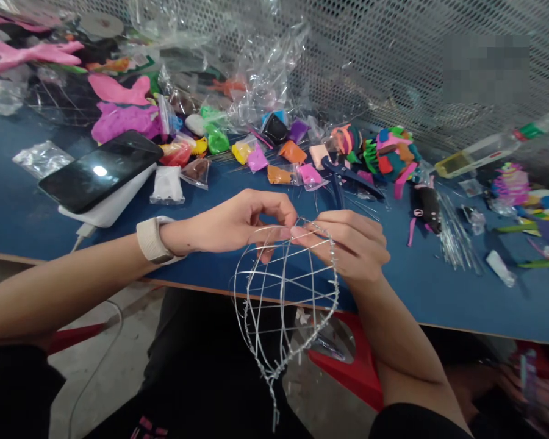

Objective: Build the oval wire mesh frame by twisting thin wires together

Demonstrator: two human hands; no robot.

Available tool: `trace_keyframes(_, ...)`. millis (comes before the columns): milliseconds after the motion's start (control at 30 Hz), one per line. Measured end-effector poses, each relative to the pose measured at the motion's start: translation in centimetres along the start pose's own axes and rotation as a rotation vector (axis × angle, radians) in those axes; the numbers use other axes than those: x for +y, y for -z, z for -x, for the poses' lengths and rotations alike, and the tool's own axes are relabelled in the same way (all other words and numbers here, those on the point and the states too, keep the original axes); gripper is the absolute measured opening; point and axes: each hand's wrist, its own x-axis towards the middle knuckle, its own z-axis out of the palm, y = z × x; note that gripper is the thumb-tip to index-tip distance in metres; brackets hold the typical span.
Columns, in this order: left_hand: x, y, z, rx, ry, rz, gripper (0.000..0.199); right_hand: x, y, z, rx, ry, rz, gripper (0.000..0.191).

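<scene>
A heart- or leaf-shaped frame of silvery wire (282, 299), crossed by several thinner wires, hangs over the table's front edge with its twisted stem pointing down. My left hand (256, 222) pinches the wire at the top of the frame between thumb and index finger. Right beside it, my right hand (352, 244) grips the frame's upper right part, its fingers bent round the wire. Both thumbs almost meet at the top. Behind my right hand lie dark blue pliers (341, 177).
Small bags of coloured clay (256, 155) spread across the blue table (421, 292). A phone (101, 171) rests at the left. Loose wires (455, 235), a black clay figure (425, 207) and a glue bottle (480, 152) lie right. Another person's hand (540, 387) shows lower right.
</scene>
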Motion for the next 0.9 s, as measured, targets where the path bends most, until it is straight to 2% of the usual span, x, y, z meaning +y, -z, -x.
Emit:
trace_keyframes(100, -0.3, -0.1, 0.1, 0.040, -0.035, -0.045, 0.022, 0.0, 0.1, -0.6, 0.013, 0.121, 0.145, 0.023)
trace_keyframes(300, -0.5, -0.2, 0.3, 0.088, -0.154, -0.135, 0.018, -0.3, -0.7, -0.8, 0.115, 0.175, 0.183, 0.032)
trace_keyframes(367, -0.3, -0.3, 0.4, 0.102, -0.167, -0.155, 0.016, -0.6, -1.2, -0.4, 0.154, 0.106, 0.151, 0.029)
trace_keyframes(467, -0.1, -0.2, 0.5, 0.121, -0.200, -0.212, 0.015, -1.2, -1.9, 0.2, 0.226, -0.114, 0.029, 0.022)
trace_keyframes(600, 0.2, 0.0, 0.6, 0.133, -0.244, -0.318, 0.010, -2.0, -2.8, 0.5, 0.294, -0.386, -0.227, 0.034)
trace_keyframes(733, 0.3, -0.1, 0.6, 0.159, -0.287, -0.434, 0.005, -3.0, -3.4, 0.1, 0.327, -0.456, -0.347, 0.031)
trace_keyframes(900, 0.1, -0.5, 0.6, 0.233, -0.365, -0.631, 0.010, -3.8, -3.9, -0.4, 0.383, -0.495, -0.378, 0.033)
